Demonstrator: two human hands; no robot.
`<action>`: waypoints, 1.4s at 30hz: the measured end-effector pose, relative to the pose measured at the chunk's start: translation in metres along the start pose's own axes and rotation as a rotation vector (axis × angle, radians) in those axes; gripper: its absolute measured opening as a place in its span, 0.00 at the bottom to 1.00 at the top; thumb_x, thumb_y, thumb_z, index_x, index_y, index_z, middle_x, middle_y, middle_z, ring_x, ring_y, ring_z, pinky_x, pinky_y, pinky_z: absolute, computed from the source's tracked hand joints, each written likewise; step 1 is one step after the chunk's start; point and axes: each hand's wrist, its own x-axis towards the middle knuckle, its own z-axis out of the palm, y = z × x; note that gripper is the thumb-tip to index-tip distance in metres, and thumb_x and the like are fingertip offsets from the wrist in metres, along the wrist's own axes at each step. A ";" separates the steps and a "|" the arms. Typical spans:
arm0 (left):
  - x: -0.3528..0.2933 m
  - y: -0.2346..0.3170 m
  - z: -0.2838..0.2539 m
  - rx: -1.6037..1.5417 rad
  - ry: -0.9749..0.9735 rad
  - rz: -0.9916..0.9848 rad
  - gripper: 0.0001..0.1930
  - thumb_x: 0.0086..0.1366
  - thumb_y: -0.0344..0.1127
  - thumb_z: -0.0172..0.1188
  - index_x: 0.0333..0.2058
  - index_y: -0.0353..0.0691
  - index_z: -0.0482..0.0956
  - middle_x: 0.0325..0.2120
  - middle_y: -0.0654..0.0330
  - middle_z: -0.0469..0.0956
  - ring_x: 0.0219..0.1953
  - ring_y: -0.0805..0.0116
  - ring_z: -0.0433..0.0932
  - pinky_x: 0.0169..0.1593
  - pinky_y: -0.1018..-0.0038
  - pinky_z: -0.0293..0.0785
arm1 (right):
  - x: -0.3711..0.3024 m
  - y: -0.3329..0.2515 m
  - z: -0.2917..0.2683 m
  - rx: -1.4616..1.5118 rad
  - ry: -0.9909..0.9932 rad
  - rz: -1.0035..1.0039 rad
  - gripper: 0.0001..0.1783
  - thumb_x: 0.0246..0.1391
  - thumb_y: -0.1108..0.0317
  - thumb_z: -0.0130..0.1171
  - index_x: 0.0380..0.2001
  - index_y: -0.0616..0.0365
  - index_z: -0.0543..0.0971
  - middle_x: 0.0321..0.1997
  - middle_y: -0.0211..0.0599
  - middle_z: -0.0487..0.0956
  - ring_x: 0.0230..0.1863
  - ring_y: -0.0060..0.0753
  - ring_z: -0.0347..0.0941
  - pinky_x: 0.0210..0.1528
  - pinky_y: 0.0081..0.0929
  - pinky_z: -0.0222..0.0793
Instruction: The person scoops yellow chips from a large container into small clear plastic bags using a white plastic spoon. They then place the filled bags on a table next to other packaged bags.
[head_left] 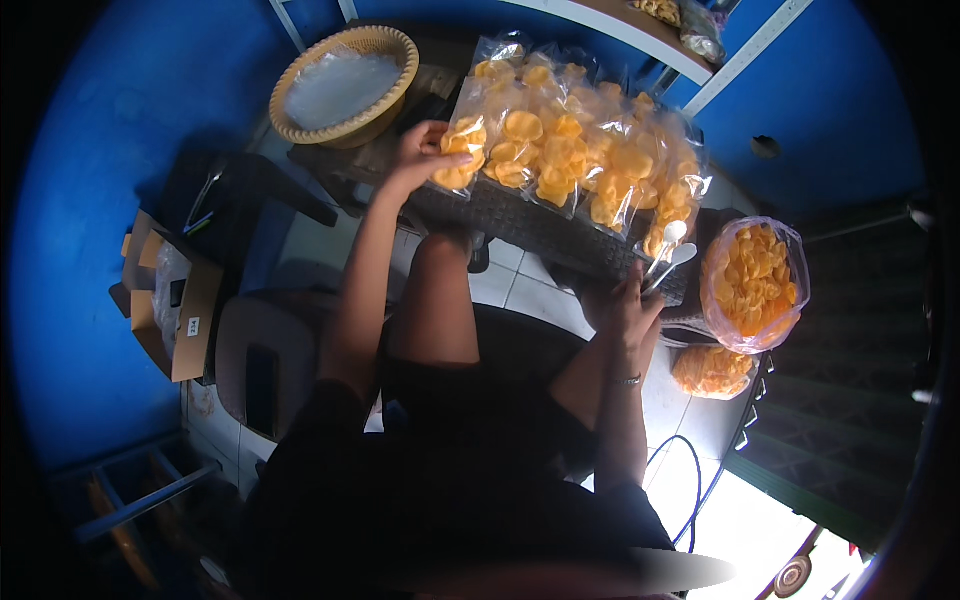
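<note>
along the far side of the room, on a dark woven table (545,237), clear bags of orange chips (565,150) are packed close together in a slanting row, their plastic catching the light. at the left end of that row, the person's left hand (420,160) is closed on the leftmost bag (464,168), thumb laid across its front and the other fingers bent at its left edge. by the right end, the right hand (633,300) is narrowed round the handles of two white spoons (675,232); their bowls point to the far right, and from where i stand they overlap the last bag, though i can't tell whether they touch it.

just right of the table, a pink-tinted bag (770,342) gapes open, heaped with loose chips, and a smaller filled bag (712,372) sits a little nearer, beneath it. on the far left, beside the row, a yellow woven basket (370,128) holds a pile of clear plastic (340,88). nearer on the left, an open cardboard box (190,350) stands beside a grey seat (240,345) with a dark flat rectangle on it. blue wall (90,200) rises behind them, and pale tiles (500,287) show between the person's knees and the table.
</note>
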 end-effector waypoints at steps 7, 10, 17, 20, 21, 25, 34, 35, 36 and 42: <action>0.062 -0.010 -0.004 0.067 -0.004 -0.082 0.33 0.49 0.39 0.79 0.49 0.31 0.74 0.44 0.53 0.80 0.46 0.68 0.80 0.49 0.73 0.76 | 0.017 0.018 -0.005 0.263 -0.077 0.027 0.25 0.63 0.57 0.62 0.15 0.58 0.72 0.14 0.27 0.71 0.15 0.17 0.64 0.19 0.19 0.55; 0.066 -0.023 0.009 0.125 0.052 -0.040 0.31 0.51 0.43 0.78 0.48 0.31 0.75 0.42 0.54 0.80 0.45 0.69 0.79 0.49 0.74 0.76 | 0.022 0.028 -0.004 0.138 0.002 -0.089 0.24 0.62 0.57 0.63 0.16 0.56 0.71 0.15 0.27 0.71 0.15 0.17 0.64 0.18 0.18 0.54; 0.059 -0.046 0.020 0.241 0.323 0.236 0.38 0.51 0.49 0.77 0.53 0.32 0.69 0.49 0.49 0.72 0.50 0.59 0.73 0.54 0.64 0.72 | 0.023 0.034 -0.013 -0.076 -0.120 -0.041 0.12 0.63 0.66 0.58 0.47 0.57 0.80 0.24 0.26 0.70 0.23 0.19 0.67 0.25 0.19 0.63; 0.048 -0.049 0.024 0.304 0.442 0.303 0.38 0.51 0.49 0.77 0.54 0.33 0.69 0.50 0.49 0.71 0.52 0.58 0.71 0.56 0.63 0.70 | 0.018 0.019 -0.012 0.111 -0.087 -0.009 0.14 0.61 0.59 0.62 0.33 0.62 0.79 0.21 0.26 0.71 0.21 0.17 0.65 0.24 0.19 0.60; 0.044 -0.049 0.027 0.288 0.440 0.301 0.39 0.51 0.48 0.77 0.54 0.32 0.68 0.51 0.48 0.71 0.52 0.58 0.71 0.56 0.64 0.69 | 0.016 0.014 -0.011 0.261 -0.136 0.056 0.16 0.61 0.57 0.63 0.30 0.62 0.78 0.21 0.25 0.72 0.21 0.17 0.65 0.24 0.19 0.58; 0.025 -0.045 0.045 0.310 0.502 0.417 0.39 0.53 0.45 0.75 0.57 0.30 0.65 0.52 0.46 0.70 0.54 0.55 0.70 0.59 0.62 0.65 | 0.014 -0.003 -0.007 0.211 -0.060 0.093 0.19 0.61 0.55 0.63 0.32 0.65 0.78 0.24 0.27 0.76 0.25 0.19 0.68 0.28 0.21 0.63; -0.059 -0.056 0.085 0.601 0.670 0.396 0.30 0.55 0.38 0.71 0.52 0.34 0.68 0.46 0.46 0.71 0.53 0.46 0.69 0.58 0.55 0.63 | 0.014 -0.005 -0.006 0.214 -0.019 0.100 0.14 0.62 0.63 0.61 0.39 0.66 0.78 0.33 0.33 0.80 0.33 0.21 0.72 0.36 0.22 0.68; -0.062 -0.058 0.087 0.700 0.603 0.397 0.29 0.55 0.40 0.71 0.52 0.34 0.69 0.47 0.46 0.71 0.53 0.46 0.69 0.58 0.55 0.64 | 0.016 -0.002 -0.004 0.249 -0.006 0.048 0.13 0.62 0.64 0.60 0.40 0.66 0.78 0.34 0.33 0.80 0.33 0.21 0.73 0.36 0.22 0.68; -0.062 -0.059 0.090 0.738 0.579 0.397 0.31 0.55 0.42 0.70 0.52 0.33 0.68 0.48 0.45 0.70 0.54 0.45 0.68 0.59 0.54 0.63 | 0.018 0.002 -0.001 0.283 0.006 -0.012 0.12 0.62 0.66 0.60 0.41 0.66 0.77 0.35 0.34 0.80 0.34 0.22 0.73 0.37 0.23 0.69; -0.054 -0.065 0.100 0.911 0.497 0.295 0.39 0.60 0.53 0.64 0.59 0.29 0.61 0.57 0.38 0.62 0.61 0.40 0.61 0.63 0.50 0.58 | 0.066 0.032 -0.010 0.131 0.136 -0.098 0.19 0.56 0.65 0.65 0.45 0.68 0.76 0.35 0.40 0.81 0.34 0.29 0.75 0.41 0.29 0.70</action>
